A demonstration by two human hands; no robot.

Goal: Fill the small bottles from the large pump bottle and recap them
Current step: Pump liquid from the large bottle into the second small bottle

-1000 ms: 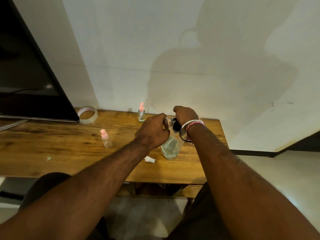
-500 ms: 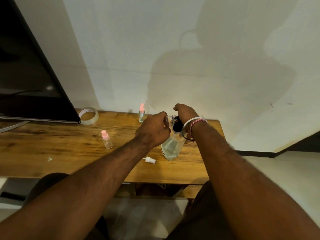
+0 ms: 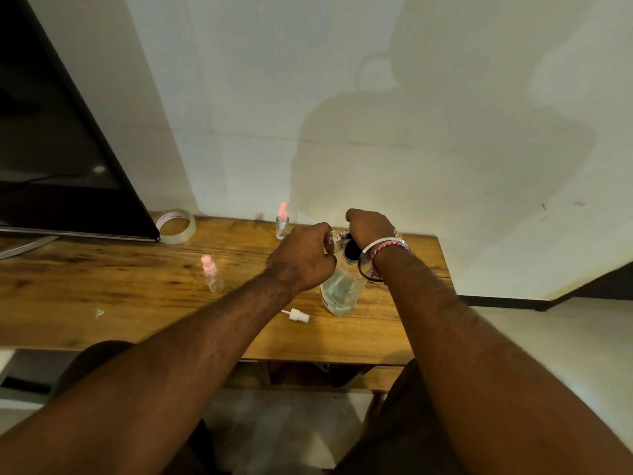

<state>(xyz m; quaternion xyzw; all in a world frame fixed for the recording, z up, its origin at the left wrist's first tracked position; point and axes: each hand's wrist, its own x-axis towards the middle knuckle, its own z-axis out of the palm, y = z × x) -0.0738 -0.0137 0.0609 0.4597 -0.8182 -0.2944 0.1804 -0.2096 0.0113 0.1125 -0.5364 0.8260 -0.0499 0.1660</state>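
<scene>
Left hand [image 3: 301,260] holds a small bottle [image 3: 331,238] up at the pump spout, fingers curled round it. Right hand [image 3: 368,228] sits on top of the pump bottle [image 3: 339,291], fingers curled over the head; can't tell if it's pressing. Pump bottle upright on the worktop [image 3: 102,279], directly under both hands. Spout-to-mouth alignment hidden between the hands. Loose cap [image 3: 298,316] lies just left of its base. Two capped bottles [image 3: 213,274] [image 3: 282,222] stand further left.
</scene>
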